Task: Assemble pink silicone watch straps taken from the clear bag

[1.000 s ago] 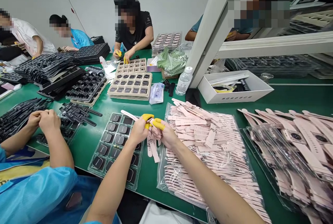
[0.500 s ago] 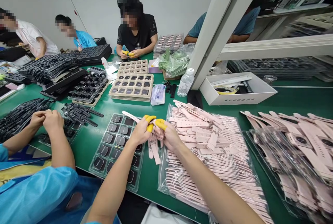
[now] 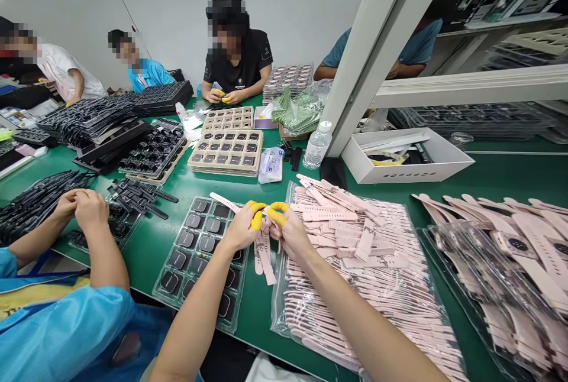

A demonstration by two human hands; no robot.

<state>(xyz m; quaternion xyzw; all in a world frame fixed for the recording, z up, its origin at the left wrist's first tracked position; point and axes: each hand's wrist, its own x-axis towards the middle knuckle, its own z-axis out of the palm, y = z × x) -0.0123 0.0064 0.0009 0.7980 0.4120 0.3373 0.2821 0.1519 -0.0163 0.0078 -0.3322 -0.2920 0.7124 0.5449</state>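
My left hand [image 3: 242,227] and my right hand [image 3: 289,229] meet in the middle, both closed, with yellow finger cots on several fingers. From behind the left hand a pale pink watch strap [image 3: 224,201] sticks out to the upper left. My right hand pinches pale pink strap material right at the left fingertips; whether a watch case is between them is hidden. Below the hands, loose pink straps [image 3: 266,261] lie on the table. Under my left forearm is a clear tray of dark square watch cases [image 3: 178,259]. A heap of pink straps [image 3: 341,228] lies to the right.
Strapped pink watches [image 3: 517,243] in clear trays stand at the far right. Behind are a white box [image 3: 408,172], a bottle [image 3: 317,146] and a beige tray [image 3: 190,163]. A co-worker's hands [image 3: 91,210] work beside black straps [image 3: 144,196]; other people sit further back.
The view has shifted slightly, so the scene sits a little lower. My right fingers have bent more around the piece at the left fingertips. The strap stays in my hands.
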